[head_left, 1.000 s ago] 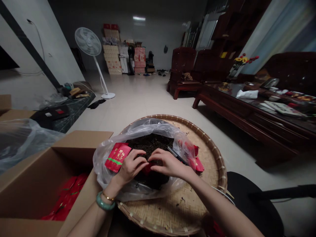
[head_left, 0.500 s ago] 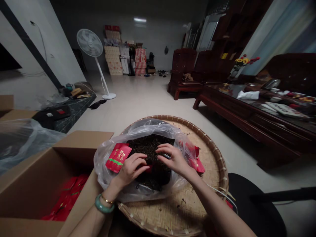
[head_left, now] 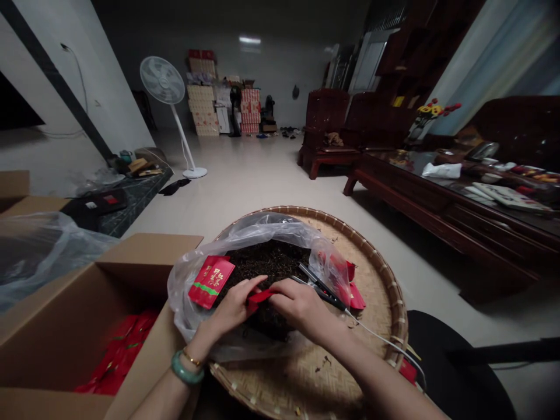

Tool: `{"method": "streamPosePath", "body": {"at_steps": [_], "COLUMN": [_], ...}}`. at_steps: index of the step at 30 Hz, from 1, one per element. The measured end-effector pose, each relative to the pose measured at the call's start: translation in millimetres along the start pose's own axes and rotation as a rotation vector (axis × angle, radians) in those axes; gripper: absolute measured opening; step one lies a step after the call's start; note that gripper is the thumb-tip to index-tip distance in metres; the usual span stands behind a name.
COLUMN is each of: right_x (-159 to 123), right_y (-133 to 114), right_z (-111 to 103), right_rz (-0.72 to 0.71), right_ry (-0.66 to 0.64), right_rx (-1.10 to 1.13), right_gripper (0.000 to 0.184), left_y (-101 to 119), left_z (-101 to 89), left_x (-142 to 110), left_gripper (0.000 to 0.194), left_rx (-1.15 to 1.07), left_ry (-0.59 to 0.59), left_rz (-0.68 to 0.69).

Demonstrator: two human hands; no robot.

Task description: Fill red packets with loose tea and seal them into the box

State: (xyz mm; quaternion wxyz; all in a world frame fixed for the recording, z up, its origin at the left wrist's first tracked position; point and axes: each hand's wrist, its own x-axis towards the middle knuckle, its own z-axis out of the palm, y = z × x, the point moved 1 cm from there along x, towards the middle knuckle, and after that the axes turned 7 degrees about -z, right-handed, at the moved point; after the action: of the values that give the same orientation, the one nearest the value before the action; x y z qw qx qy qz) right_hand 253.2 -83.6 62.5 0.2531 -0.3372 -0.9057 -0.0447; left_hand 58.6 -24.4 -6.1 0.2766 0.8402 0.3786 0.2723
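Observation:
Both hands grip one small red packet over a clear plastic bag of dark loose tea leaves. My left hand pinches the packet's left end, and my right hand is closed on its right end. Flat red tea packets with gold characters and a green stripe lie on the bag's left side. Right of my right hand rests a black hair-straightener-like tool with a white cord. The bag stands on a round woven bamboo tray.
At my left, an open cardboard box holds several red packets. More red packets lie on the tray's right side. A black round base stands at the right. Farther off are a white fan and a dark wooden table.
My right hand, apart from the packet and near the black tool half a second ago, has come back left and closed on the packet. The packet is raised and shows more clearly between both hands.

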Motion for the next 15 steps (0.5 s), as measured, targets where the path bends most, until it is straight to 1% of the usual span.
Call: {"method": "streamPosePath", "body": {"at_steps": [2, 4, 8, 11, 15], "right_x": [0.0, 2.3, 10.0, 13.0, 13.4], "right_y": [-6.0, -10.0, -13.2, -16.4, -21.5], "right_z": [-12.5, -27.2, -51.6, -55.4, -51.6], "right_rz": [-0.043, -0.087, -0.126, -0.167, -0.206], "right_ry": [0.004, -0.025, -0.065, -0.064, -0.082], "right_rx": [-0.015, -0.041, -0.096, -0.122, -0.136], "right_gripper": [0.022, 0.023, 0.025, 0.028, 0.026], "left_y": [-1.3, 0.6, 10.6, 15.7, 9.0], "left_z": [1.2, 0.4, -3.2, -4.4, -4.2], "left_x": [-0.3, -0.5, -1.9, -3.3, -3.5], "left_gripper": [0.05, 0.044, 0.023, 0.014, 0.021], "left_rx": [-0.001, 0.012, 0.013, -0.045, -0.235], "left_ry": [-0.028, -0.06, -0.114, -0.081, 0.001], "left_rz": [0.002, -0.009, -0.05, -0.085, -0.165]}}
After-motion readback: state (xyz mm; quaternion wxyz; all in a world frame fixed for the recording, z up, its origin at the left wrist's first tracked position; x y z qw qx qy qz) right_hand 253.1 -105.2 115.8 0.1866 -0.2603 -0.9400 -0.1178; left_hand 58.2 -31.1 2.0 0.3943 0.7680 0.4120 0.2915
